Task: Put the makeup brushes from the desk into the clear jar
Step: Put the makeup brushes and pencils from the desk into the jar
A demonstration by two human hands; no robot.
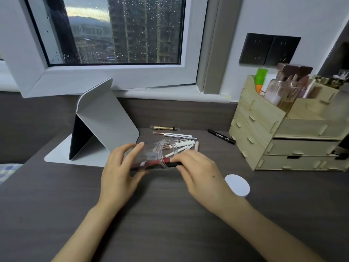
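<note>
— The dark wood-grain desk (170, 214) is sitting under a rain-spotted window (117, 29), with a grey folding stand (105, 120) on the left and a pale wooden organiser (268, 133) on the right. Are you seeing the hands?

— Yes, from the head view. The left hand (120, 167) is curling round the clear jar (160, 154), which is lying tilted on its side just above the desk, mouth facing right. The fingers are wrapping its far end, thumb underneath.

— And the other one?

— The right hand (200, 173) is pinching a red and black brush (156, 165); the fingertips are closing on its dark handle end, and the shaft is passing through the jar's rim, reaching toward the left hand.

— The remaining brushes?

— The white-handled brushes (181, 146) are lying in a loose bunch on the desk just behind the jar. A gold pen (164, 128) is resting further back, a black eyebrow pencil (221, 136) is near the organiser, and a white round lid (238, 185) is sitting beside the right wrist.
</note>
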